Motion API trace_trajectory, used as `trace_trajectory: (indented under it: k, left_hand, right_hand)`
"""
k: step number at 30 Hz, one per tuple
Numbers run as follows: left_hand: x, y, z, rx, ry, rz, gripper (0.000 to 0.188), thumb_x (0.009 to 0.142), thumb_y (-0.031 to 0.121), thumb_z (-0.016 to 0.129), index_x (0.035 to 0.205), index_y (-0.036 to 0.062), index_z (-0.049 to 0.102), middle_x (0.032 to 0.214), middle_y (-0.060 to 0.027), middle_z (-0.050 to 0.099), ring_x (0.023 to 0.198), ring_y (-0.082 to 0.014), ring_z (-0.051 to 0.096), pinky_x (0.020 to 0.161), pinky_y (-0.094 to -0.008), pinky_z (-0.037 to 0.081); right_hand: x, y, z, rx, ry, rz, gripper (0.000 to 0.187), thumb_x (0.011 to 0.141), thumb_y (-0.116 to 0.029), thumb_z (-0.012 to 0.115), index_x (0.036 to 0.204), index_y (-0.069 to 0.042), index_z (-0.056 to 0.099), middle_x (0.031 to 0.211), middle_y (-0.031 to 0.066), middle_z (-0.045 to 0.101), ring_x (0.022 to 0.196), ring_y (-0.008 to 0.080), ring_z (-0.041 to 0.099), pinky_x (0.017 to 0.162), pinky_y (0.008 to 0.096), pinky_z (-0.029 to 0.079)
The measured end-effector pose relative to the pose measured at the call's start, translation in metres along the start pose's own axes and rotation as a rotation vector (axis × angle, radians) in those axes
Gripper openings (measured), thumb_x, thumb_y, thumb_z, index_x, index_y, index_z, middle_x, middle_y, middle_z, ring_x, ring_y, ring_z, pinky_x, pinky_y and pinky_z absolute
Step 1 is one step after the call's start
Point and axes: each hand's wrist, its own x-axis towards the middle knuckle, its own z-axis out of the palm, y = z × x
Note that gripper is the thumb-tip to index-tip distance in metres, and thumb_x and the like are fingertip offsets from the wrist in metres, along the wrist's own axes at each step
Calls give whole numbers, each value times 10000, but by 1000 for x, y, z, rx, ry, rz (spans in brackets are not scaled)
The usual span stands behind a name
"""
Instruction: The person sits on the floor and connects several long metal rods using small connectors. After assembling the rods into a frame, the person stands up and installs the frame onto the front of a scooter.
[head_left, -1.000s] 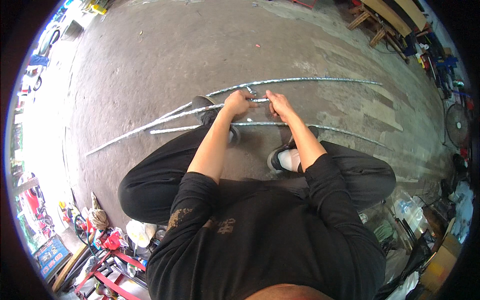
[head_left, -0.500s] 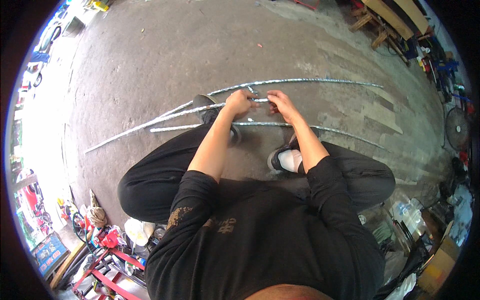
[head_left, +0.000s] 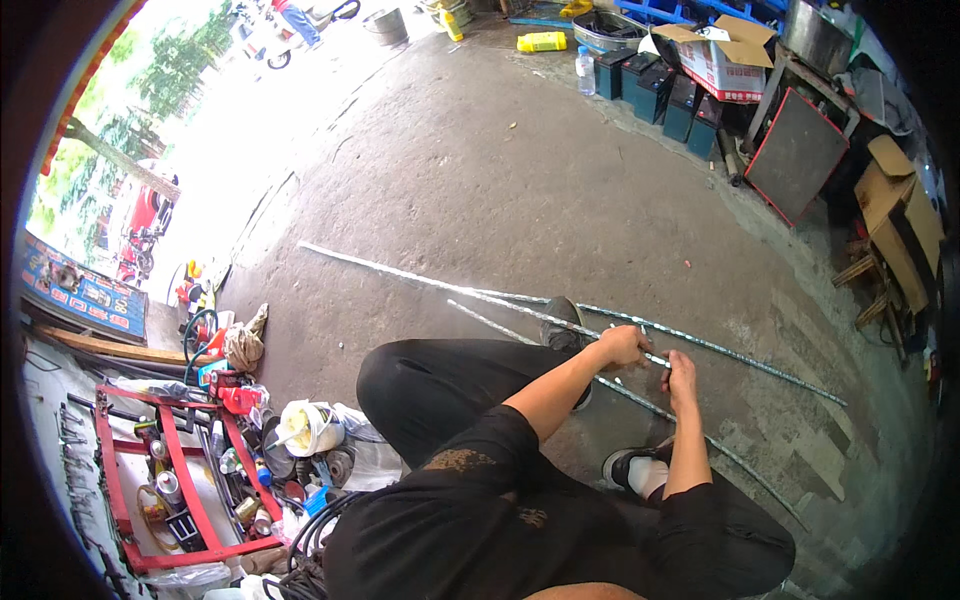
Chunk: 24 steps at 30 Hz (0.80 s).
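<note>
A long, thin silvery rod [head_left: 390,269], apparently wrapped in shiny foil, slants from the far left to my hands. My left hand [head_left: 624,346] is closed around it near its right end. Just beyond, my right hand [head_left: 681,382] has its fingers pinched at that end, partly hiding it. On the floor past my hands lies a second silvery rod [head_left: 740,359]. A third silvery rod [head_left: 640,400] runs beneath my forearms, between my feet and my hands.
To the left stand a red metal frame [head_left: 188,455], a white bucket [head_left: 312,428] and a jumble of cans and cables. At the back right are dark batteries [head_left: 650,92], a cardboard box [head_left: 722,70] and a red-edged panel [head_left: 797,155]. A shoe [head_left: 562,325] stands beside the rods.
The view has swung left, bringing the doorway and clutter into sight. My right fingers, looser around the rod's end before, have closed in on it. My left hand keeps its grip.
</note>
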Motion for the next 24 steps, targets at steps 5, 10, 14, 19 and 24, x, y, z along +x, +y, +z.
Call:
trace_trajectory:
  k: [5,10,14,19,24]
  left_hand:
    - [4,-5,9,8,54,13,428,721,338,803,1128,222,739,1015,-72,736,966,-268,691,830,-386,533]
    - [5,-1,7,1,63,27,423,707,319,804,1115,224,745,1019,-52,740,958,-249,696,821,-377,538]
    - [6,-5,11,-4,88,20,429,705,323,806,1118,226,743,1024,-43,740,956,-249,695,818,-376,536]
    - [6,-6,11,23,108,33,430,709,327,810,1123,227,742,1019,-46,740,960,-247,692,824,-377,532]
    - [3,-3,8,-11,51,7,438,730,345,799,1137,198,736,1045,-76,732,992,-268,681,862,-383,520]
  right_hand:
    - [-8,-7,2,20,13,13,290,982,-284,543,1109,-38,630,697,34,560,529,131,525,478,283,442]
    - [0,-4,-11,40,-76,-13,272,966,-205,562,1163,-22,607,756,47,582,597,135,548,494,280,456]
    - [-1,-4,-7,-2,-68,13,278,988,-227,549,1160,-14,599,731,49,572,607,130,543,478,284,438]
    - [0,9,-8,-4,-101,-94,288,1006,-270,529,1127,-18,597,721,45,590,624,146,573,556,289,480]
    - [-1,19,-7,-270,-17,-238,325,1007,-309,525,1016,-1,629,768,59,603,671,140,582,608,290,474]
